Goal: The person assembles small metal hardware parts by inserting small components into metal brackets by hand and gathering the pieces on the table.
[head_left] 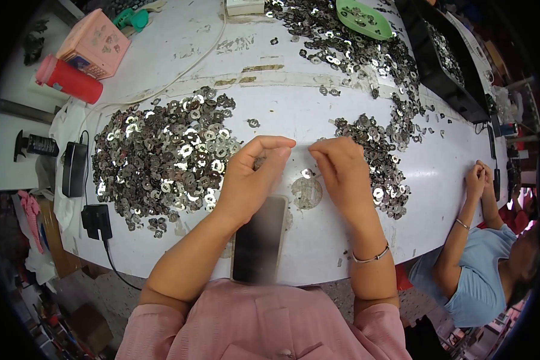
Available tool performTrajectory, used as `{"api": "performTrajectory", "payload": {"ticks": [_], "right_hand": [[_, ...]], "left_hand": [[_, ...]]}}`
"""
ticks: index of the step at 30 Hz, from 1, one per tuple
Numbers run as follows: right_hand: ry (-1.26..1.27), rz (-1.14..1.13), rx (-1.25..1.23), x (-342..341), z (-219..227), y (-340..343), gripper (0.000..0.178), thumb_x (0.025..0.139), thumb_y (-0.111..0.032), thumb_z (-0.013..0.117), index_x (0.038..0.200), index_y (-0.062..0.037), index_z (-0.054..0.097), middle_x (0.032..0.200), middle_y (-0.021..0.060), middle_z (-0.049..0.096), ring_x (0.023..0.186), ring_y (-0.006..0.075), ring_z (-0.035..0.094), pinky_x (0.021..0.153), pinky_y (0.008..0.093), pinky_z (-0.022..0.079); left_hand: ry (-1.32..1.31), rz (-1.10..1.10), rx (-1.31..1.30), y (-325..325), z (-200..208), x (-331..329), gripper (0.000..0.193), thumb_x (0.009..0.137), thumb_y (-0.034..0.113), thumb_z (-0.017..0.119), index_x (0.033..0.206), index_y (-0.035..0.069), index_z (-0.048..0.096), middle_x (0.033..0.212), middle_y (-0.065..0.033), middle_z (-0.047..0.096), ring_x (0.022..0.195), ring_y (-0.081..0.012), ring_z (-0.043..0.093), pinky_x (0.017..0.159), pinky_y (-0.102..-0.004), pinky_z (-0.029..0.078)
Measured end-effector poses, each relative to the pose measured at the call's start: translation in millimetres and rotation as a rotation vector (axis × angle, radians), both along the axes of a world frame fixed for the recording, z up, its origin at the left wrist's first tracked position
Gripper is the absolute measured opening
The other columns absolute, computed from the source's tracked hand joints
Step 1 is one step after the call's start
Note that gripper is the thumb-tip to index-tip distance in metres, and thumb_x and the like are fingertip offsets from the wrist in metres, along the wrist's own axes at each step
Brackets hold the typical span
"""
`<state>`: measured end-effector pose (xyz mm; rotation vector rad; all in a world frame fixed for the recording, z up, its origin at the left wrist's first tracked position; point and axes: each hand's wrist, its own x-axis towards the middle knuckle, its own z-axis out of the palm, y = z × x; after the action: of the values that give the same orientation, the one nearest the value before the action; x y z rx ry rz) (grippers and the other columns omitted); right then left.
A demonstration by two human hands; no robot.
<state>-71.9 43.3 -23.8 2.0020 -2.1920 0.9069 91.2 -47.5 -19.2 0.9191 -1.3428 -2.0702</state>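
Observation:
My left hand is curled beside the large left heap of small ring-shaped metal parts, its index finger and thumb reaching toward the right. Dark metal pieces show inside its curl. Facing it across a narrow gap, my right hand has its thumb and fingertips pinched together; whatever is between them is hidden. A single shiny part lies by the right fingers, above a round worn mark on the table. Below my left hand lies a dark-screened phone.
A second heap stretches up the right side to a green tray and a black bin. Left stand a red bottle, a pink box and black power adapters. A co-worker sits at right.

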Motion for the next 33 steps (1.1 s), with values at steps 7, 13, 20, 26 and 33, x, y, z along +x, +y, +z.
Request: {"api": "performTrajectory", "payload": {"ticks": [7, 13, 20, 26, 33], "right_hand": [[-1.350, -0.011, -0.035, 5, 9, 6, 0.016, 0.091, -0.011, 0.064, 0.104, -0.0031, 0.060, 0.088, 0.0012, 0.063, 0.077, 0.0081, 0.056, 0.070, 0.0225, 0.047], [-1.412, 0.055, -0.044, 10, 9, 7, 0.021, 0.091, -0.011, 0.064, 0.109, -0.0035, 0.058, 0.088, 0.0012, 0.062, 0.076, 0.0073, 0.056, 0.068, 0.0218, 0.047], [-0.032, 0.002, 0.083, 5, 24, 11, 0.016, 0.075, -0.010, 0.073, 0.090, -0.0107, 0.069, 0.091, 0.0014, 0.059, 0.084, 0.0183, 0.052, 0.088, 0.0374, 0.035], [0.008, 0.022, 0.130, -1, 9, 14, 0.016, 0.072, -0.012, 0.074, 0.087, -0.0132, 0.069, 0.094, -0.0003, 0.056, 0.092, 0.0209, 0.049, 0.091, 0.0401, 0.029], [-0.008, -0.001, 0.140, -5, 16, 17, 0.014, 0.072, -0.012, 0.074, 0.085, -0.0116, 0.068, 0.090, 0.0001, 0.056, 0.091, 0.0214, 0.050, 0.091, 0.0408, 0.030]], "left_hand": [[-0.060, -0.075, -0.129, 6, 10, 3, 0.020, 0.089, 0.014, 0.067, 0.109, 0.009, 0.065, 0.074, 0.0057, 0.058, 0.065, -0.0005, 0.048, 0.059, -0.0168, 0.039], [-0.033, -0.088, -0.211, 11, 10, 3, 0.018, 0.086, 0.012, 0.070, 0.103, 0.007, 0.065, 0.078, 0.0023, 0.062, 0.071, -0.0045, 0.056, 0.064, -0.0198, 0.045], [0.325, -0.123, 0.390, -3, 0, 10, 0.009, 0.090, 0.012, 0.063, 0.098, 0.008, 0.061, 0.074, 0.0019, 0.058, 0.066, -0.0059, 0.053, 0.059, -0.0197, 0.043], [0.513, -0.088, 0.697, -6, -7, 8, 0.012, 0.095, 0.016, 0.050, 0.097, 0.005, 0.055, 0.083, -0.0074, 0.052, 0.064, -0.0118, 0.048, 0.041, -0.0183, 0.034], [0.601, -0.093, 0.778, -5, -6, 8, 0.014, 0.092, 0.016, 0.049, 0.093, 0.003, 0.054, 0.085, -0.0112, 0.052, 0.069, -0.0171, 0.050, 0.046, -0.0223, 0.039]]}}
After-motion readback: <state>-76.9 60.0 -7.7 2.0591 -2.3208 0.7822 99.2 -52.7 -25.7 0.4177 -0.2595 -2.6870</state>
